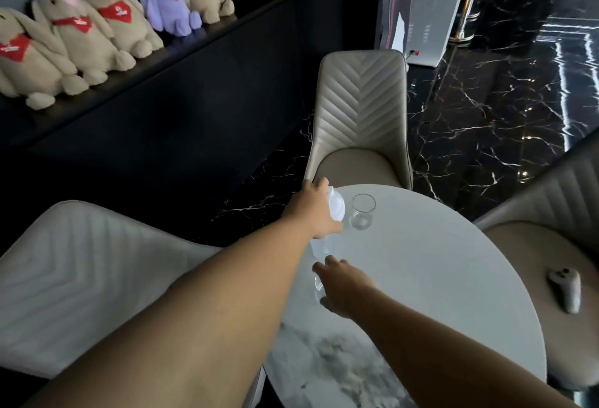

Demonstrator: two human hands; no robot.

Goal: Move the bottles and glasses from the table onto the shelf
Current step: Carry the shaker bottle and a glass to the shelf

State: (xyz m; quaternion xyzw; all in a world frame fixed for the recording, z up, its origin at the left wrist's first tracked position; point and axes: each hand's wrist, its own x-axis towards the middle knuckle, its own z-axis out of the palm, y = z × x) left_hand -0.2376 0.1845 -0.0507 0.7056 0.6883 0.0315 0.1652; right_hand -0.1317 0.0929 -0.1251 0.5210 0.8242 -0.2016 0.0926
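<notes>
Both hands (312,209) on clear glassware (335,208)

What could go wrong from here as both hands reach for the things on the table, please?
The left hand grips a clear bottle right beside an empty glass; lifting carelessly could knock it over. The right hand closes over a second glass near the table edge, which could be nudged off.

We see bare table (437,278) right of the glass (363,211), while plush rabbits (97,28) crowd the shelf (227,41), leaving its right end free, and chairs (359,109) ring the table.
</notes>
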